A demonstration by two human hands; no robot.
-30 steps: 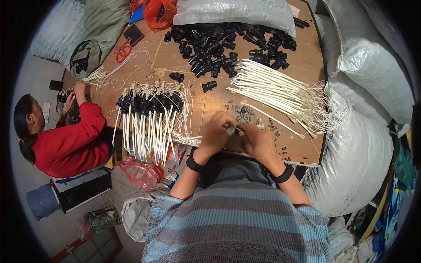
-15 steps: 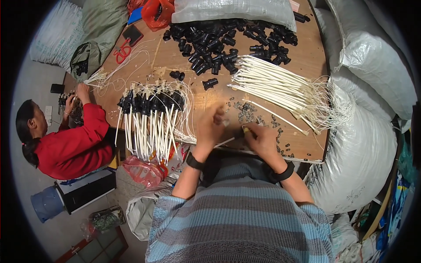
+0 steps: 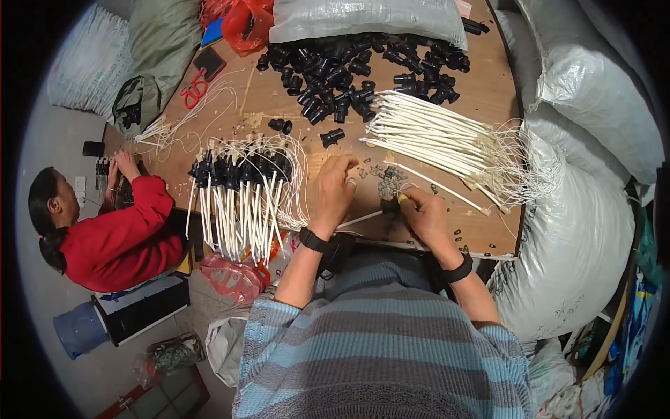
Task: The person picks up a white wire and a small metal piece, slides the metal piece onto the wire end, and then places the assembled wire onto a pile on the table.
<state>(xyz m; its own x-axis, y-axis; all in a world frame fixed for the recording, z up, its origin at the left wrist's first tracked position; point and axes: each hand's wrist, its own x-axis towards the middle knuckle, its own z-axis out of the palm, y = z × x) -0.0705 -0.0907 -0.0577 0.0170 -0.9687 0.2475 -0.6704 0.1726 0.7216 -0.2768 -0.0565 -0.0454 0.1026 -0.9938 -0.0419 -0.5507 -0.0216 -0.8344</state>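
My left hand (image 3: 335, 192) is above the table at its near edge, fingers curled and closed; whatever they may hold is too small to make out. Opposite it, my right hand (image 3: 424, 213) pinches a black plastic socket (image 3: 389, 206), with a yellow band around a fingertip. A white tube (image 3: 360, 221) runs from that socket toward my left wrist. Between and beyond my hands lie many small dark metal clips (image 3: 391, 179). A loose black socket (image 3: 332, 137) lies just past my left hand.
Left is a bundle of sockets with white tubes (image 3: 237, 202) overhanging the edge. White wired tubes (image 3: 433, 133) lie right, heaped black sockets (image 3: 328, 77) behind. Red scissors (image 3: 194, 92) lie far left. Stuffed sacks (image 3: 565, 244) crowd the right; a person in red (image 3: 125, 223) works left.
My left hand has moved slightly up and left and is no longer blurred. My right hand has shifted a little right, and the black socket at its fingertips shows more clearly.
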